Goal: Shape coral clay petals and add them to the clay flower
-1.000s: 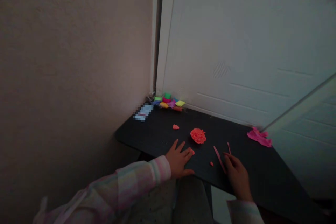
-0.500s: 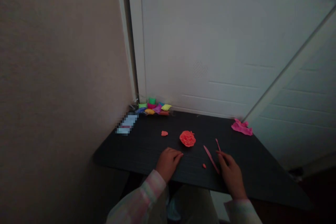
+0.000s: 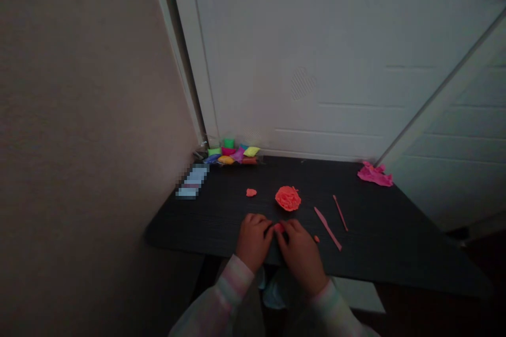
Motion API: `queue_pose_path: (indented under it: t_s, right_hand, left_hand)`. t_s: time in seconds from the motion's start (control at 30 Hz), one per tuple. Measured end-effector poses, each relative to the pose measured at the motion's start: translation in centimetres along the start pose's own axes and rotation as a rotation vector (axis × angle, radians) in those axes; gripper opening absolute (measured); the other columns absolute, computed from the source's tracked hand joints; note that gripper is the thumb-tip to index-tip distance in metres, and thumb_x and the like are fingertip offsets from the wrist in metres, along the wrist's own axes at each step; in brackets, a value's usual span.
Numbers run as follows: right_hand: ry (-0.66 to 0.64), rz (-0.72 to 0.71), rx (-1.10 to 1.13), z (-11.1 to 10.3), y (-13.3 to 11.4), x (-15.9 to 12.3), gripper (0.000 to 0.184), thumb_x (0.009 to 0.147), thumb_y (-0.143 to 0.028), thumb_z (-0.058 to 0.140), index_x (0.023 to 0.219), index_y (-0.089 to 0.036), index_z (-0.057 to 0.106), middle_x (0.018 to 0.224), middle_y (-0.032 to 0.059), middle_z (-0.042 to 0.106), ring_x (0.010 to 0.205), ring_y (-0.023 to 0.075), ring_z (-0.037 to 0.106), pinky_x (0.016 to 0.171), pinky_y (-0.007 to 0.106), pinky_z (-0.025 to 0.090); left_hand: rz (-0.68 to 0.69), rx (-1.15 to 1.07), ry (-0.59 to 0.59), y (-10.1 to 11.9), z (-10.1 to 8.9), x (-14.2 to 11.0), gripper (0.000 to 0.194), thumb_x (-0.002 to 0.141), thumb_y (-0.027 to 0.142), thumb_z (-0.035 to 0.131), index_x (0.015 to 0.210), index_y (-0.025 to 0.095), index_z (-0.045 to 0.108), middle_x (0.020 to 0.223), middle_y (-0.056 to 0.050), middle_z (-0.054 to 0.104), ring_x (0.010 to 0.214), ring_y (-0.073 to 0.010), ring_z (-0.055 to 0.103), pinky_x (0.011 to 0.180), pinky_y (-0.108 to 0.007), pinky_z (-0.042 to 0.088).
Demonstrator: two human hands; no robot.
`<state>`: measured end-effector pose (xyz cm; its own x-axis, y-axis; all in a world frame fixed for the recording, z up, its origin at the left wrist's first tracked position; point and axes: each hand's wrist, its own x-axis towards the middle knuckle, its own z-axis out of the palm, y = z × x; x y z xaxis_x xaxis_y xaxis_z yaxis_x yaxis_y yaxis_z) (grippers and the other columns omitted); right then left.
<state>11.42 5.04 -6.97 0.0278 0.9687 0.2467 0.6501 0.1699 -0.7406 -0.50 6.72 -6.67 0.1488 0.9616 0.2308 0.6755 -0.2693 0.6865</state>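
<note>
My left hand [image 3: 254,239] and my right hand [image 3: 301,250] meet near the front edge of the dark table. Between their fingertips is a small piece of orange-red clay [image 3: 279,227], partly covered by the fingers. Just beyond the hands sits a round, ruffled orange clay flower [image 3: 288,198]. A flat scrap of the same clay [image 3: 251,192] lies to its left. Beside my right hand is a tiny clay bit [image 3: 317,239]. Further right lie a pink plastic clay knife [image 3: 328,227] and a thin pink modelling tool [image 3: 340,213].
Several colourful clay packets [image 3: 233,154] lie at the back left, with a pixelated light rectangle [image 3: 193,181] in front. A crumpled pink piece [image 3: 375,174] rests at the back right corner. A wall [image 3: 98,116] borders the left; white panelling [image 3: 284,63] stands behind.
My right hand has let go of the thin pink tool, which now lies on the table. It has moved left to meet my left hand at the clay piece. The view has shifted slightly.
</note>
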Motion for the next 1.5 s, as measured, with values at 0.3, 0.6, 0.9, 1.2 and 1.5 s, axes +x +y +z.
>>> queue_pose_path:
  t_s: [0.3, 0.6, 0.9, 1.2, 1.5]
  right_hand:
    - [-0.035, 0.039, 0.209, -0.9, 0.4, 1.2, 0.018, 0.077, -0.032, 0.050, 0.072, -0.018, 0.059, 0.071, 0.0031, 0.060, 0.064, 0.0163, 0.056, 0.058, 0.027, 0.044]
    - [-0.113, 0.136, 0.493, -0.9, 0.3, 1.4, 0.018, 0.072, -0.034, 0.058, 0.067, -0.017, 0.059, 0.067, 0.0016, 0.059, 0.065, 0.0153, 0.054, 0.060, 0.026, 0.042]
    - [-0.097, 0.219, 0.590, -1.6, 0.4, 1.1, 0.019, 0.077, -0.034, 0.053, 0.085, -0.021, 0.063, 0.078, 0.0001, 0.063, 0.074, 0.0144, 0.055, 0.068, 0.026, 0.041]
    - [-0.102, 0.234, 0.560, -1.2, 0.3, 0.6, 0.015, 0.074, -0.033, 0.058, 0.068, -0.019, 0.058, 0.067, -0.0016, 0.054, 0.064, 0.0119, 0.048, 0.059, 0.025, 0.036]
    - [-0.067, 0.229, 0.593, -1.7, 0.6, 0.9, 0.016, 0.074, -0.033, 0.059, 0.065, -0.020, 0.057, 0.065, -0.0020, 0.055, 0.066, 0.0126, 0.050, 0.061, 0.026, 0.039]
  left_hand:
    - [-0.109, -0.353, -0.005, 0.2, -1.2, 1.2, 0.018, 0.073, 0.027, 0.055, 0.079, 0.016, 0.069, 0.083, -0.007, 0.068, 0.082, -0.0209, 0.060, 0.078, -0.036, 0.046]
    - [-0.220, -0.609, -0.117, 0.0, -1.3, 1.0, 0.019, 0.064, 0.029, 0.066, 0.077, 0.015, 0.070, 0.079, -0.005, 0.072, 0.075, -0.0202, 0.064, 0.071, -0.029, 0.049]
    - [-0.280, -0.698, -0.154, 0.0, -1.6, 0.7, 0.011, 0.070, 0.027, 0.062, 0.071, 0.019, 0.070, 0.075, -0.001, 0.071, 0.075, -0.0166, 0.064, 0.076, -0.028, 0.047]
    - [-0.321, -0.739, -0.113, 0.1, -0.9, 0.5, 0.008, 0.069, 0.024, 0.063, 0.075, 0.020, 0.067, 0.079, 0.000, 0.070, 0.075, -0.0135, 0.062, 0.072, -0.025, 0.046]
    - [-0.333, -0.678, -0.113, 1.1, -0.8, 0.9, 0.008, 0.065, 0.023, 0.066, 0.071, 0.020, 0.069, 0.074, 0.001, 0.071, 0.070, -0.0149, 0.063, 0.069, -0.027, 0.049]
